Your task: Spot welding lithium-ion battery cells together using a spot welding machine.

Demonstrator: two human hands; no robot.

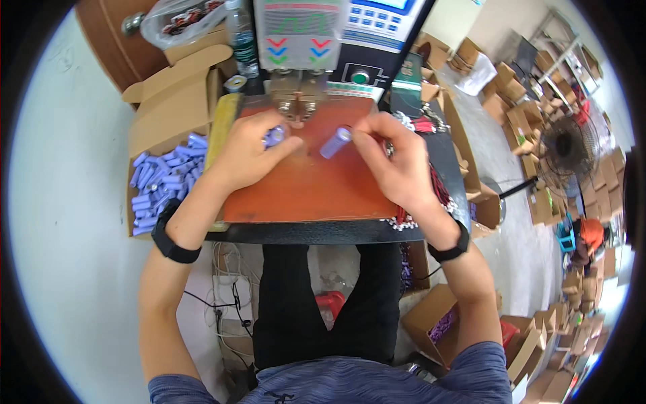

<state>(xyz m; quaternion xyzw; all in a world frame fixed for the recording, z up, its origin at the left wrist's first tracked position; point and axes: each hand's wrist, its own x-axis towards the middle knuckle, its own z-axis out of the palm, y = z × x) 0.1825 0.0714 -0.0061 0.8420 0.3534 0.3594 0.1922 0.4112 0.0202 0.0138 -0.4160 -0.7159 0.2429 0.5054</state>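
Observation:
My left hand is closed around a purple cylindrical battery cell, just below the metal electrodes of a spot welder. Its fingers partly hide that cell. Over the orange mat, my right hand pinches at the upper end of a second purple battery cell. This cell hangs tilted and slightly blurred, with a dark red bit at its top, perhaps a wire. An open cardboard box of loose purple cells stands left of my left hand.
Red and white wire leads lie along the table's right side. A yellow strip borders the mat's left edge. Behind it stand a water bottle and a bagged container. A fan and many cartons fill the right.

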